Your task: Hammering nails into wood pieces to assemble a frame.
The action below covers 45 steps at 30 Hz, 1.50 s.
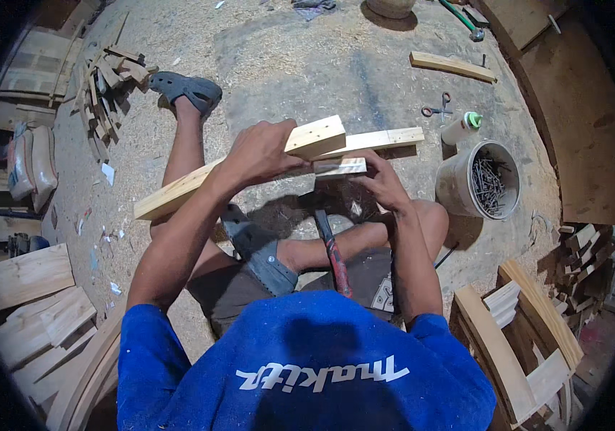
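My left hand [260, 149] is wrapped over a long pale wooden beam [178, 189], which slants up to the right across my left leg. In my right hand [381, 179] is a short wooden block [340, 167], its pale edge facing up, close to the beam's right end. Whether block and beam touch, I cannot tell. Beyond them a second wooden piece [386, 139] lies near the beam's far end. A hammer with a red and black handle [334, 255] rests between my legs, its head partly hidden in shadow.
To the right stand a bucket of nails [478, 181] and a bottle with a green cap [460, 129]. Scissors [438, 108] and another wooden bar [453, 66] lie farther off. Scrap wood [106, 86] is heaped at left; a curved wooden frame [498, 359] stands at lower right.
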### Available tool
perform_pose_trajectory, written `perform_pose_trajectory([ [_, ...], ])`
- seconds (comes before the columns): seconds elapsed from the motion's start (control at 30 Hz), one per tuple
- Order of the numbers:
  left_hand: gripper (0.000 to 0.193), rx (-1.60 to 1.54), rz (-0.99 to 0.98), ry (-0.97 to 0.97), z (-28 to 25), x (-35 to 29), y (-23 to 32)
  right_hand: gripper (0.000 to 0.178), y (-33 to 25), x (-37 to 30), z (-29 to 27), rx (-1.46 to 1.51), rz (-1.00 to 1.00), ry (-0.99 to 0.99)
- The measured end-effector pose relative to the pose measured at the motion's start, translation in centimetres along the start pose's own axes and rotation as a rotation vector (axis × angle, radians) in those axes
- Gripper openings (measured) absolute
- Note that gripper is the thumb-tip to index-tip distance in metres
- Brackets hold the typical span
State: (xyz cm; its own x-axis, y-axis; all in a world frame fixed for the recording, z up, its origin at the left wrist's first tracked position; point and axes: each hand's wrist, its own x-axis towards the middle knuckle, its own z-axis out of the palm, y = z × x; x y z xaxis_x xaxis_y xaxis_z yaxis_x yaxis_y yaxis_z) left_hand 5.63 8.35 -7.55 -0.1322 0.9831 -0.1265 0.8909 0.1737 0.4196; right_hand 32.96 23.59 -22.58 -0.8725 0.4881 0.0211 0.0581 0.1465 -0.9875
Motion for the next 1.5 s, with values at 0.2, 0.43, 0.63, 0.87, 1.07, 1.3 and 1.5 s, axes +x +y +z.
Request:
perform_pose_trajectory([
  [0.2,0.051,0.01,-0.049,0.01,2.2,0.9,1.1,0.047,0.9,2.4,1.6,-0.056,-0.011,0.007],
  [0.43,0.051,0.046,0.036,0.069,3.4,1.2,1.1,0.047,-0.2,1.8,1.5,-0.004,0.123,0.072],
  [0.63,0.053,0.08,0.052,0.076,4.4,0.8,0.5,0.05,1.0,1.7,1.4,0.04,0.121,0.051],
  [0.87,0.051,0.09,0.004,0.051,5.0,1.0,0.5,0.048,2.0,2.3,1.4,0.022,0.093,0.015],
  [1.07,0.052,0.116,0.031,0.049,5.1,1.0,0.6,0.045,2.4,2.3,1.4,-0.047,0.169,0.046],
  [1.3,0.054,0.146,0.0,-0.007,5.1,1.2,0.7,0.053,2.2,2.5,1.5,-0.017,0.109,0.046],
  [1.5,0.054,0.136,-0.012,-0.018,5.1,1.1,0.9,0.052,-0.2,0.9,2.5,0.051,0.131,0.247],
])
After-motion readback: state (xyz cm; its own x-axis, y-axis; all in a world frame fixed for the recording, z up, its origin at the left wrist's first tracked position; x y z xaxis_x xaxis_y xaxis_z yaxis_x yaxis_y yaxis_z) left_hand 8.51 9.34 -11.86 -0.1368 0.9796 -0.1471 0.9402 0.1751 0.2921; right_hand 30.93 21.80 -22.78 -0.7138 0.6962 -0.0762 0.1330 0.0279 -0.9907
